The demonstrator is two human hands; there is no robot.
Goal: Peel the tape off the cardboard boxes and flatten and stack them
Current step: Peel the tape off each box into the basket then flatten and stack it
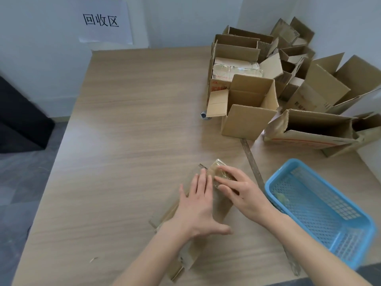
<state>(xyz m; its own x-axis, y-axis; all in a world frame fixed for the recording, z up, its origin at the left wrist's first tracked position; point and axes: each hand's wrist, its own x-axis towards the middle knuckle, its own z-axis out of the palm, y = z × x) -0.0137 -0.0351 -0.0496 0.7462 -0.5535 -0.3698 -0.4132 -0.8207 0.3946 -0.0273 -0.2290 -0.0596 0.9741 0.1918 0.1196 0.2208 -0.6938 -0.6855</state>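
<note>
On light wood-grain tabletop [127,124]: flattened brown cardboard box [218,207], left hand [198,207] pressing flat, fingers straight; right hand [243,193] pinching crumpled clear tape [221,172]. Wall sheet [103,20] reads "回收区". Blue plastic basket [321,211] beside.

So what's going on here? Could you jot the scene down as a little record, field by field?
Left hand: pressed flat on the flattened cardboard box
Right hand: fingers working at the crumpled tape at the box's far end
Blue basket: right of the hands, a small scrap inside
Boxes waiting: open, piled at the table's far right corner
Wall sign: 回收区
</note>
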